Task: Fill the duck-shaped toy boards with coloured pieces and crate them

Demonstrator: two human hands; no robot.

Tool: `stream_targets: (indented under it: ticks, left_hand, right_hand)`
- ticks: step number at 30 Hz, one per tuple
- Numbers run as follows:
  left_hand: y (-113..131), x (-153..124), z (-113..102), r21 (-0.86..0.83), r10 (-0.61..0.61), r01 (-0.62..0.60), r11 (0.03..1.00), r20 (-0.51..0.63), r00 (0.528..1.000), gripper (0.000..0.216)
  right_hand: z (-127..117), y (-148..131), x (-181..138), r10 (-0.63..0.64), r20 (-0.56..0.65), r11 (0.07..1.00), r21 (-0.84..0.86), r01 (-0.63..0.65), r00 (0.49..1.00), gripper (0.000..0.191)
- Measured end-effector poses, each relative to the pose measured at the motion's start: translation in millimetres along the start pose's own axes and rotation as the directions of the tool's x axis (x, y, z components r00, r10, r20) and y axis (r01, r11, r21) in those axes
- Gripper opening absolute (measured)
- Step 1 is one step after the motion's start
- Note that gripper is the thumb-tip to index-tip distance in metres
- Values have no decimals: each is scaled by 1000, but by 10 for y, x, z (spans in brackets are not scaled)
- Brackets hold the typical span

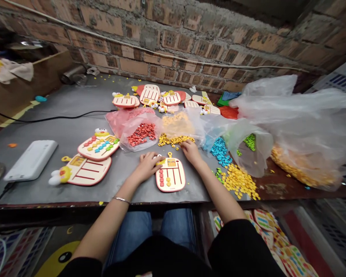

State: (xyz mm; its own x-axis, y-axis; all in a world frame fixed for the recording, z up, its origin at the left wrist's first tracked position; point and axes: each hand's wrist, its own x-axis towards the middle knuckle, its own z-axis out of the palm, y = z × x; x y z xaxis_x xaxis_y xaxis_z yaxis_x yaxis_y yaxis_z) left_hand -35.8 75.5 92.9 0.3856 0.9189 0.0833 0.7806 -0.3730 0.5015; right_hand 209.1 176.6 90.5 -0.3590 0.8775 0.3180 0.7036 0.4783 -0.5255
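Note:
A small chick-shaped abacus board [170,175] lies on the grey table in front of me, with red beads on its left rod and a few yellow ones beside them. My left hand [148,164] rests on its upper left corner, fingers curled over the chick head. My right hand [190,151] reaches past the board into the pile of yellow beads [174,140], fingers bent down on them; what they pinch is hidden. A bag of red beads [141,134] sits just left of the yellow ones.
Two more boards lie at the left, one fully beaded [98,146] and one bare [83,170]. A stack of boards [150,96] sits near the brick wall. Blue beads [219,149], yellow beads [239,181] and large plastic bags [300,127] fill the right. A white box [31,159] and cable [46,118] lie left.

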Motion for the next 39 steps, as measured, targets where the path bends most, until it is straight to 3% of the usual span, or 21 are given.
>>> stream_targets:
  ticks: [4, 8, 11, 18, 24, 27, 32, 36, 39]
  left_hand:
    - [-4, 0, 5, -5, 2, -2, 1000, -1, 1000, 31]
    - [-12, -4, 11, -8, 1, -1, 1000, -5, 1000, 32]
    - [-13, -8, 14, -4, 5, -5, 1000, -9, 1000, 31]
    - [-11, -10, 18, 8, 6, -5, 1000, -16, 1000, 30]
    - [-10, -6, 15, 1, 2, -2, 1000, -13, 1000, 30]
    - [-2, -1, 11, 4, -8, 8, 1000, -9, 1000, 30]
    - [10, 10, 16, 5, -27, 27, 1000, 8, 1000, 30]
    - [6, 8, 22, 4, -30, 30, 1000, 15, 999, 31]
    - [5, 4, 17, 9, -29, 29, 1000, 20, 999, 30]
  right_hand:
    - [-96, -129, -246, 31, -104, 954, 299, 2, 994, 10]
    - [-89, -259, -491, 69, -25, 877, 479, -49, 997, 9]
    - [-30, -304, -568, 55, -2, 892, 450, -48, 999, 15]
    - [34, -333, -619, -174, -6, 968, 182, 172, 985, 16]
    - [58, -357, -691, -141, -36, 986, 83, 144, 989, 16]
    - [-14, -384, -714, -167, 11, 985, 43, 167, 986, 15]
    - [-47, -425, -748, -135, 112, 969, 221, 107, 985, 9]
    - [91, -567, -697, -131, 154, 919, 388, 62, 979, 23]
    - [100, -637, -652, -201, 314, 860, 510, 14, 928, 25]
